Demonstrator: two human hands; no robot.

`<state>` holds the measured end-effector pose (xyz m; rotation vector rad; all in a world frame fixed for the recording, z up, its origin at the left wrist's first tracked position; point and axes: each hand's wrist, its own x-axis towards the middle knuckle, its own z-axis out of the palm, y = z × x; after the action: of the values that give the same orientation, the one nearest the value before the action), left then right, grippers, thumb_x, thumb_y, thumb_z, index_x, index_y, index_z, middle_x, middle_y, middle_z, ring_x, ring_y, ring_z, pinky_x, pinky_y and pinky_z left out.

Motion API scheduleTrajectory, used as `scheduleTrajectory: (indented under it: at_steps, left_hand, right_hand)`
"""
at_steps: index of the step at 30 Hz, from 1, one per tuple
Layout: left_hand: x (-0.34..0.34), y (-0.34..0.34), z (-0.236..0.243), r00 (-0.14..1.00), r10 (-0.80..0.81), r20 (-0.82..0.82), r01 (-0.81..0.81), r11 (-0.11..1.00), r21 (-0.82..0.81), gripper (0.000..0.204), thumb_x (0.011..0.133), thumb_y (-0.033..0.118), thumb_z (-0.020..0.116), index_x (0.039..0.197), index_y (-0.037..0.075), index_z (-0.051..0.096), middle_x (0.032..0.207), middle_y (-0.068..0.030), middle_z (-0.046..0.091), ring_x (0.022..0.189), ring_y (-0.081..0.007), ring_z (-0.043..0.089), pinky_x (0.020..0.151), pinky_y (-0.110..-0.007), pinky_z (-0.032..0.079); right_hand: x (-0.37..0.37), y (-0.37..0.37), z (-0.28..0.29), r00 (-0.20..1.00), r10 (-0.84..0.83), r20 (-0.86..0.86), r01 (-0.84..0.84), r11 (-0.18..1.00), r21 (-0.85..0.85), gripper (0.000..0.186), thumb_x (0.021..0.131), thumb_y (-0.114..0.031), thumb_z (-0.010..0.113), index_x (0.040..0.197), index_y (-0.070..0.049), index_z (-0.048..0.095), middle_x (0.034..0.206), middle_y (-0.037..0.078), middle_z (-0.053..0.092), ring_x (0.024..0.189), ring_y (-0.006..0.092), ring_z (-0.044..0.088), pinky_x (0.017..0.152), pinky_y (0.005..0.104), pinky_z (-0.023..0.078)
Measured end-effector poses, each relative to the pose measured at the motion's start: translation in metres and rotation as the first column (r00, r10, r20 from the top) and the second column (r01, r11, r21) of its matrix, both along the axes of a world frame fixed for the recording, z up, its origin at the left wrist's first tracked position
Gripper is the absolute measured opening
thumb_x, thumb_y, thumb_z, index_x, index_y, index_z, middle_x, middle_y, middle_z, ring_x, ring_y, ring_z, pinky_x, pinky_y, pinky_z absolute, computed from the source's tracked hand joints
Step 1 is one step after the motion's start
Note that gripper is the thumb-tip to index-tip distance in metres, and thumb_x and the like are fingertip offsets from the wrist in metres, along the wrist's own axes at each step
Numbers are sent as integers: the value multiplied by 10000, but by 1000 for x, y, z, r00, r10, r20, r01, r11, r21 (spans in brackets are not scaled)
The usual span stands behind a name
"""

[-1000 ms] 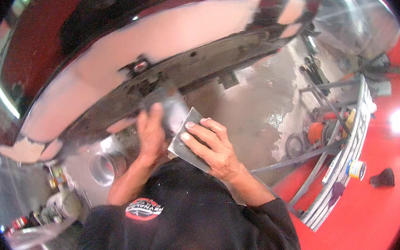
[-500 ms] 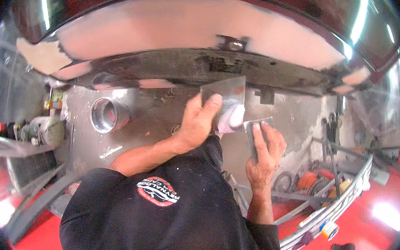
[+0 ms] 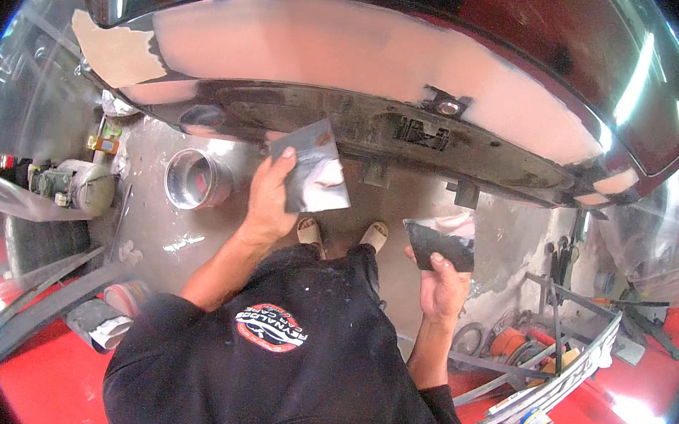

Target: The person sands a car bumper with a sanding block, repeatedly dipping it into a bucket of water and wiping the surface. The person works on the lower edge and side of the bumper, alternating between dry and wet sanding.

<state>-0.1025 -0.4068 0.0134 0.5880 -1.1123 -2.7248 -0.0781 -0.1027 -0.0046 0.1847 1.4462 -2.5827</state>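
A flat metal spreader (image 3: pixel 314 173) is gripped in the left hand (image 3: pixel 269 202) just below the lower edge of the car body panel (image 3: pixel 385 62), whose pale filler patch is seen bare. A darker spreader (image 3: pixel 440 241) is pinched in the right hand (image 3: pixel 442 290), lower and well apart. Half a second earlier the two blades were held together between the hands; they have since been separated, which suggests filler was being passed from blade to blade. A second ago both were raised against the panel.
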Motion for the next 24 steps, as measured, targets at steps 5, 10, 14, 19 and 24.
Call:
scheduleTrajectory:
  at_steps: [5,10,14,19,24]
  left_hand:
    - [40,-40,-42,988,116,98,-128,985,118,342,1025,252,547,1278,25,581,1146,-106,699,996,-254,703,902,-416,575]
    - [61,-69,-38,962,258,92,-271,944,187,356,1061,254,478,1333,38,556,1192,-117,692,1041,-271,693,930,-451,569]
    - [67,-82,-21,970,237,57,-243,942,230,361,1065,254,474,1338,30,549,1187,-122,692,1005,-264,703,892,-430,588]
    - [51,-49,25,989,141,42,-147,963,225,324,1065,264,488,1265,24,572,1094,-131,702,950,-248,710,864,-406,595]
    - [68,-25,22,990,135,29,-135,909,395,331,1045,246,531,1277,15,580,1167,-125,689,1017,-238,690,925,-407,556]
  right_hand:
    - [-27,-23,24,985,-34,167,69,974,-214,476,1046,-215,520,1478,-57,398,1407,164,549,1265,402,555,998,668,484]
    - [-40,-42,20,970,-50,239,124,944,-305,437,1018,-123,515,1439,-29,448,1373,159,582,1241,381,580,1033,578,484]
    - [-34,-62,54,993,-88,-72,96,990,106,369,931,-6,603,1300,-19,602,1310,152,621,1194,327,616,1019,495,505]
    - [-50,-115,126,389,654,-649,336,556,760,536,740,26,719,1258,-107,680,1266,156,633,1154,358,609,1043,471,482]
    - [-44,-159,105,-13,874,-485,82,485,871,553,725,-45,731,1262,-171,704,1332,151,588,1245,378,508,1072,548,447]
